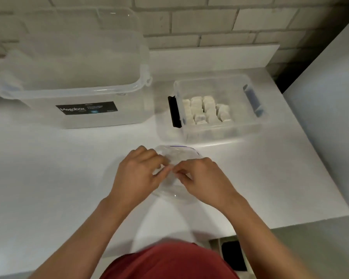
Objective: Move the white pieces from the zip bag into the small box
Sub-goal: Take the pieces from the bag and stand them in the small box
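A clear zip bag (176, 156) with a blue seal line lies on the white table in front of me. My left hand (136, 172) and my right hand (204, 178) meet over it, the fingertips of both pinching the clear plastic near its middle. I cannot tell whether any white piece is inside the bag. Behind the bag stands the small clear box (248, 125) with a black latch on its left end. Several white pieces (206, 110) sit packed in its left half.
A large clear storage box (73, 97) with a black label stands at the back left. A brick wall runs behind the table. A grey panel rises at the right. The table's front edge lies close to my body, its right edge near the small box.
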A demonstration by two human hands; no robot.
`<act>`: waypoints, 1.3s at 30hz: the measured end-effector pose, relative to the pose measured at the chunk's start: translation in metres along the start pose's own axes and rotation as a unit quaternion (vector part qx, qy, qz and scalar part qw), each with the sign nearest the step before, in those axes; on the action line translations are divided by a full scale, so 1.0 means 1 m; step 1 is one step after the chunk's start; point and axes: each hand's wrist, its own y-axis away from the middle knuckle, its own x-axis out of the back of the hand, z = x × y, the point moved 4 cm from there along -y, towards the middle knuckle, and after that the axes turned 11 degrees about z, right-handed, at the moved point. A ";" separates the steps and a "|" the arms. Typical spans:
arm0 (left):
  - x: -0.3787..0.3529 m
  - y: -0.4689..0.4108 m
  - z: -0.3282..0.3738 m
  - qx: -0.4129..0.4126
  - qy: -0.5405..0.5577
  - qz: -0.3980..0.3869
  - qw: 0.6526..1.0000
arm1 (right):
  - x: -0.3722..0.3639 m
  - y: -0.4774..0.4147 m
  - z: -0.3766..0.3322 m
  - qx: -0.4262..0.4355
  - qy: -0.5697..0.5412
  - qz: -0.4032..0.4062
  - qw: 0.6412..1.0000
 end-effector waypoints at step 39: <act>-0.033 0.021 -0.009 0.028 -0.042 -0.072 0.996 | -0.027 0.012 0.029 0.005 0.119 0.017 0.993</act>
